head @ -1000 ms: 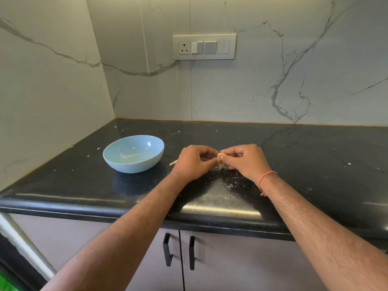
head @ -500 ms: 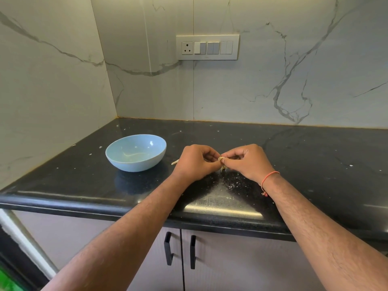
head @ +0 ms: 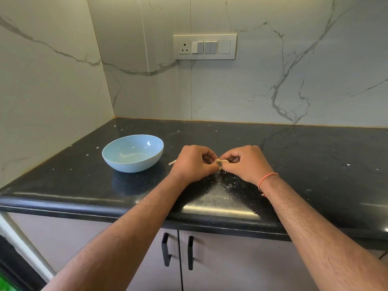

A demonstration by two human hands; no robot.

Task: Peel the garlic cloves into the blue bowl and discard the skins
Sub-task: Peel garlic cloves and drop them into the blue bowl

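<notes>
Black granite countertop [head: 315, 156], flecked with skin bits: blue bowl [head: 132, 153] apparently empty. Left hand [head: 192, 162] and right hand [head: 245, 162] pinch one garlic clove [head: 219, 162], peeling unfinished.

A single head-worn wide-angle camera looked forward and down from above the near edge of the black surface [head: 315, 156]. It faced the far marble wall [head: 252, 91] and its switch panel [head: 204, 47], with both forearms reaching in from the bottom and cabinet doors [head: 231, 265] below.
</notes>
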